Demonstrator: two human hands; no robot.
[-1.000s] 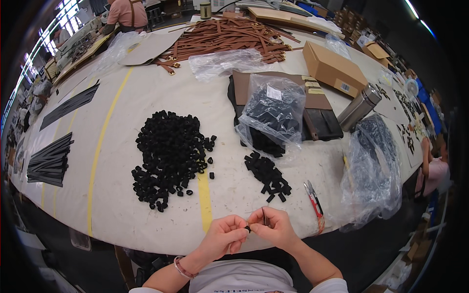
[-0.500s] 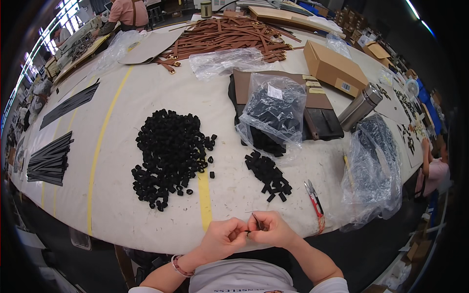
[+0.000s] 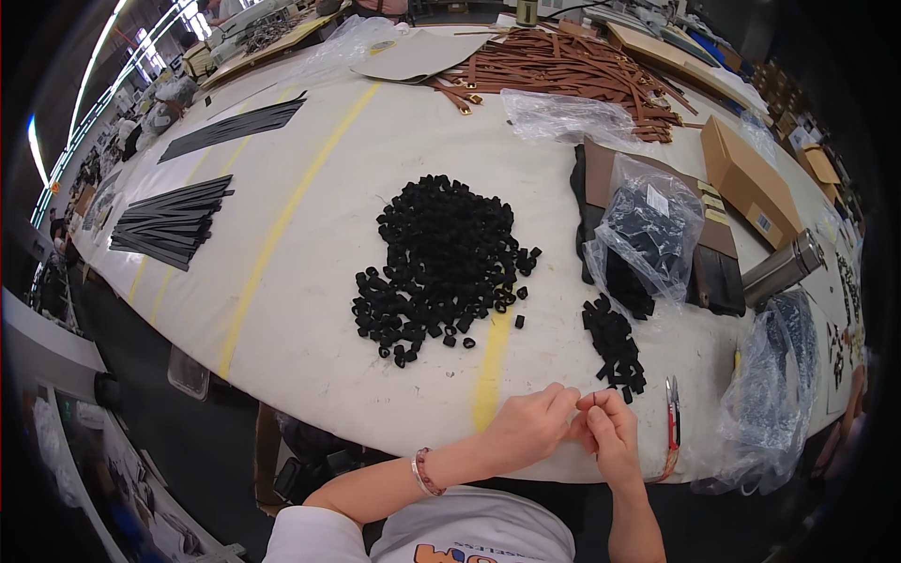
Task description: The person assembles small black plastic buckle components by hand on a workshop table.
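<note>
My left hand [image 3: 531, 424] and my right hand [image 3: 607, 433] meet at the table's front edge, fingertips pinched close together. A sliver of something thin and dark shows at the right fingertips; what either hand holds is too small and covered to name. Beyond the left hand lies a big heap of small black loops [image 3: 441, 253]. Nearer the right hand is a smaller pile of short flat black pieces [image 3: 615, 347]. Thread snips with red handles [image 3: 673, 418] rest to the right of my right hand.
Behind the small pile stands a clear plastic bag [image 3: 657, 211] of black pieces, near a steel flask [image 3: 781, 267] and cardboard box [image 3: 746, 183]. Another plastic bag [image 3: 770, 399] lies right. Grey strips [image 3: 174, 220] sit left; brown straps with buckles [image 3: 572, 75] pile up far back.
The view has turned left, so the table contents appear further right. My hands remain together, with the right hand now more upright; the dark object between the fingers shows less.
</note>
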